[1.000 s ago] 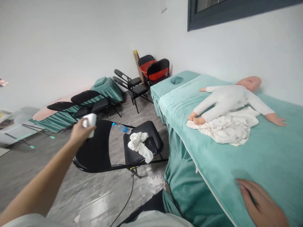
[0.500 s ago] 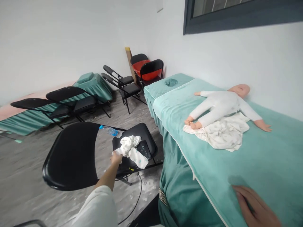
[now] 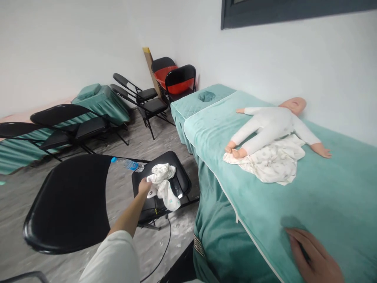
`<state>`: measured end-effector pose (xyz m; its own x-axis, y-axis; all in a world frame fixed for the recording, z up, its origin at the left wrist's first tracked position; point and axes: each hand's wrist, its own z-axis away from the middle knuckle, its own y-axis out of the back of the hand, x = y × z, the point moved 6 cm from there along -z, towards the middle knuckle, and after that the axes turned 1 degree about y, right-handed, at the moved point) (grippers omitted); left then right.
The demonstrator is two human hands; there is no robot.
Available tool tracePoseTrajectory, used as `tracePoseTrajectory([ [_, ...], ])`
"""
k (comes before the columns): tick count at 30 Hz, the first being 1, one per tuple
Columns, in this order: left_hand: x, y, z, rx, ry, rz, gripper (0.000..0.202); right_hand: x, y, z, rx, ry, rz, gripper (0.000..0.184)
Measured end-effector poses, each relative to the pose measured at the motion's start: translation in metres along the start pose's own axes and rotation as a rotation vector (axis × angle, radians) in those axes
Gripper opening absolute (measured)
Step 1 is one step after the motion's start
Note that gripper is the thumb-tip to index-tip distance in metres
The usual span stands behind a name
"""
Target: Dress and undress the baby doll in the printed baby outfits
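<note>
My left hand [image 3: 143, 186] reaches down to a black folding chair and is closed on the edge of a crumpled white cloth [image 3: 167, 196] with a pale print. The cloth lies bunched on the chair seat [image 3: 184, 177], beside a flat dark object [image 3: 176, 186] it partly covers. My right hand [image 3: 313, 255] is low over the green-covered bed [image 3: 332, 196], its fingers stretched out with nothing seen in them; whether it touches the cover I cannot tell. Farther up the bed lies a baby doll [image 3: 271, 124] in white clothing, its legs partly over a rumpled printed cloth [image 3: 277, 167].
A water bottle [image 3: 128, 164] lies on the chair seat near the backrest [image 3: 67, 200]. A black cable [image 3: 169, 236] hangs from the chair to the floor. More folding chairs [image 3: 151, 106], a red basin [image 3: 179, 87] and another covered bed [image 3: 108, 106] stand farther back.
My view has shifted slightly, moving the chair left in the picture. The bunched cloth in my left hand has changed shape, showing more of the dark object. My right hand stays over the bed.
</note>
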<state>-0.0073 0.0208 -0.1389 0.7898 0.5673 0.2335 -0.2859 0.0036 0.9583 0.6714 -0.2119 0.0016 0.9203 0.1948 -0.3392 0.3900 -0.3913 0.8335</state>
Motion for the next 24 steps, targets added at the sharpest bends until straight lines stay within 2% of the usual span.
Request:
tracePoseTrajectory([
  [4,0.022,0.005,0.000,0.030,-0.011,0.032,0.053,-0.002,-0.003,0.004,0.013,0.013,0.000,0.028],
  [10,0.070,-0.026,0.026,-0.085,-0.199,-0.049,0.086,-0.007,-0.005,0.003,0.001,0.056,0.038,0.027],
  [13,0.079,-0.027,0.038,-0.133,-0.261,-0.121,0.074,-0.010,-0.003,0.002,0.009,0.075,0.059,0.027],
  [15,0.079,-0.013,0.039,-0.135,-0.281,-0.147,0.060,-0.011,-0.003,0.001,0.015,0.078,0.052,0.027],
  [17,0.074,0.012,0.035,-0.088,-0.277,-0.160,0.052,-0.011,-0.003,0.001,0.014,0.074,0.042,0.026],
  [19,0.066,0.046,0.031,0.026,-0.255,-0.161,0.050,-0.011,-0.003,0.001,0.014,0.064,0.034,0.027],
  [21,0.058,0.079,0.032,0.206,-0.252,-0.145,0.051,-0.010,-0.004,0.002,0.004,0.045,0.032,0.028],
  [23,0.054,0.097,0.043,0.361,-0.302,-0.135,0.051,-0.010,-0.005,0.002,-0.002,0.033,0.037,0.029],
  [24,0.054,0.097,0.052,0.395,-0.341,-0.145,0.051,-0.010,-0.005,0.002,-0.002,0.033,0.039,0.029],
])
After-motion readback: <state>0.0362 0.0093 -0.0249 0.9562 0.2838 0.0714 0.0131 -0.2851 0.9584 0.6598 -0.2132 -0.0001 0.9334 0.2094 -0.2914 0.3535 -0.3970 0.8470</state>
